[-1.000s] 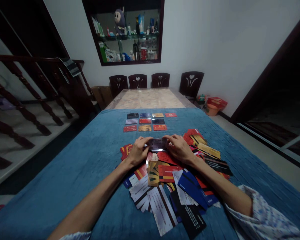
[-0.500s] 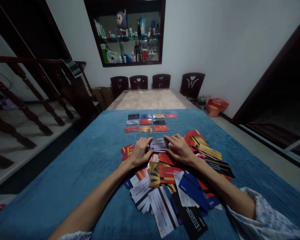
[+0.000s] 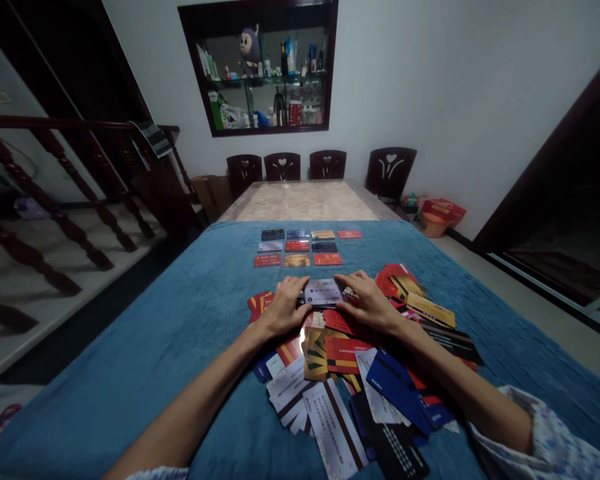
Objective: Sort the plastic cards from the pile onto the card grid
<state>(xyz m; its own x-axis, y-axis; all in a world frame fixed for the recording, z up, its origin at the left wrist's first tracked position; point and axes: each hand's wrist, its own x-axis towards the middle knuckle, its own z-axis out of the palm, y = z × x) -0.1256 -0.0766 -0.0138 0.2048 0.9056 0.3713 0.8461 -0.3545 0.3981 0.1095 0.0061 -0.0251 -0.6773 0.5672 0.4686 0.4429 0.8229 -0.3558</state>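
My left hand (image 3: 281,308) and my right hand (image 3: 370,303) pinch the two short ends of a grey card (image 3: 323,292), holding it just above a loose pile of cards (image 3: 360,373) on the blue cloth (image 3: 145,347). Both hands have fingers curled on the card's edges. The pile of red, gold, blue, black and white cards spreads under my wrists and forearms. Beyond the held card lie three neat rows of cards (image 3: 300,247), face up and side by side.
The blue cloth covers the near part of a long table; its bare marble top (image 3: 303,200) shows farther off. Several dark chairs (image 3: 325,165) stand at the far end. A wooden stair railing (image 3: 70,193) runs on the left. A red basket (image 3: 440,215) sits on the floor at right.
The view has shifted a little, so everything sits slightly lower and to the right. My hands keep the grey card between them in much the same place.
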